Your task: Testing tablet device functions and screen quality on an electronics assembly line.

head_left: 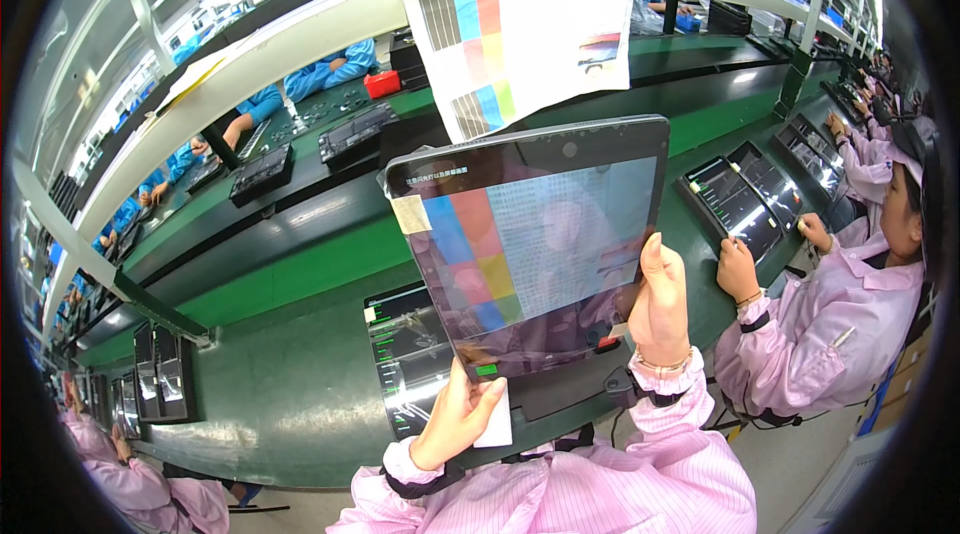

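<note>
A dark tablet (560, 334) is held up tilted in front of me, its lit screen showing a page with coloured blocks and fine text. My left hand (460, 419) grips its lower left corner, thumb on the front. Along the right edge, my right hand (660, 304) clasps it with the thumb upright; the fingers behind are hidden. Beyond the tablet hangs a white paper chart (540, 44) with similar coloured blocks. A second tablet (400, 344) with green lines on its screen lies on the bench behind my left hand. A small white sheet (497, 424) shows beside that hand.
The green bench (270, 374) runs left and right. A co-worker in pink (820, 304) sits at the right, hands at tablets in a tray (735, 204). Black trays (163, 374) stand at the left. Across the line, people in blue sleeves work near a red box (381, 84).
</note>
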